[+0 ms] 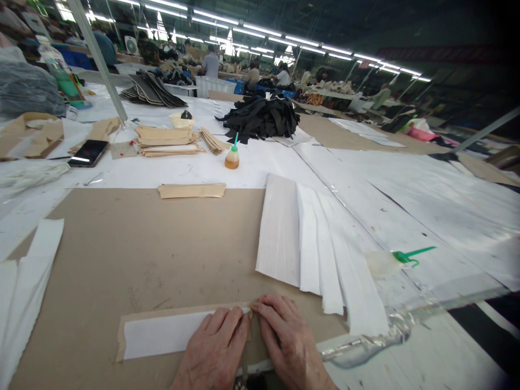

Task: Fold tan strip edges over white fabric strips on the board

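Observation:
A tan strip (120, 341) lies on the brown board (195, 244) at the near edge, with a white strip (158, 335) laid over it so that a tan border shows. Across its right part rests my left hand (219, 346), fingers bent and together, pressing on the strips. My right hand (286, 338) is closed at the right end of the tan strip, fingertips pinching its edge. The two hands nearly touch there, and the fingers hide that end. To the right of the board's middle, white strips (312, 233) are fanned out.
Another tan strip (190, 190) lies at the board's far edge. Beyond stand a small glue bottle (232, 157), tan stacks (166, 140), a black pile (262, 116) and a phone (88, 153). A green-nozzled bottle (384, 262) lies right. More white strips (28, 292) are left.

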A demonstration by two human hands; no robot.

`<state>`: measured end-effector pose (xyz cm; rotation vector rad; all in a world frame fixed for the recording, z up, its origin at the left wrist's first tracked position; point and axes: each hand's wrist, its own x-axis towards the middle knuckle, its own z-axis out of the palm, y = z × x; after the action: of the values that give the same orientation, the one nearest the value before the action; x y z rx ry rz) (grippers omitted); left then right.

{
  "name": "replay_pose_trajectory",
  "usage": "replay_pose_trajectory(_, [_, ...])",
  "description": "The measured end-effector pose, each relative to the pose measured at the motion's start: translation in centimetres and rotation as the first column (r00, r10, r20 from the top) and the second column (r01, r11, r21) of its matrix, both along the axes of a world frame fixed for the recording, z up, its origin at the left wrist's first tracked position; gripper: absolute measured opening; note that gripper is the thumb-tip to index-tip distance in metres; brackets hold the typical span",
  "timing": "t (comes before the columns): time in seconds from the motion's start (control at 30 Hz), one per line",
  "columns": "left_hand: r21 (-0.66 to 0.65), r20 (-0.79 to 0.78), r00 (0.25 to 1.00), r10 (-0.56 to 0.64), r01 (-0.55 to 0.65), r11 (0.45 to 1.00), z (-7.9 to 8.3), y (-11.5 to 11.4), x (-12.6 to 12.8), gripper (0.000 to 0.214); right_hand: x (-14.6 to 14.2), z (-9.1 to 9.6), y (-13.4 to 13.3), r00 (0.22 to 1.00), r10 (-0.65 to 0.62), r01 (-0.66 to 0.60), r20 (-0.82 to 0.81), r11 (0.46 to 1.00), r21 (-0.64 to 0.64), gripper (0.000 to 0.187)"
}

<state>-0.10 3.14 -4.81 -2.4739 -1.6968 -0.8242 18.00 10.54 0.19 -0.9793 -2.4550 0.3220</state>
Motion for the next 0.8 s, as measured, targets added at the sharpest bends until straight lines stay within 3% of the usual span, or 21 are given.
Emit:
replay_pose_trajectory(0.23, [-0.009, -0.039, 0.999, -0.024, 0.023, 1.0, 1.9, 0.1, -0.5, 0.037, -0.6, 0.6, -0.7, 0.974, 0.036, -0.063, 0.223, 0.991, 0.116, 0.043])
replay_pose_trajectory(0.37, [-0.02, -0.069, 0.997, -0.031, 0.03, 0.999, 2.8, 0.1, -0.9, 0.034, -0.1, 0.8, -0.5, 0.995, 0.005, -0.007, 0.101, 1.0, 0.022, 0.042])
replay_pose_trajectory(0.53, [-0.035, -0.033, 0.999, -0.029, 0.028, 0.999, 2.6, -0.1, -0.7, 0.034, 0.9, 0.0, -0.8, 0.993, -0.029, 0.024, -0.117, 0.999, -0.046, 0.035])
replay_pose_trajectory(0.8, [-0.034, -0.03, 0.998, -0.054, 0.053, 0.998, 3.2, 0.1, -0.7, 0.034, 0.7, -0.6, -1.8, 0.998, 0.001, 0.0, -0.059, 1.0, 0.012, 0.042])
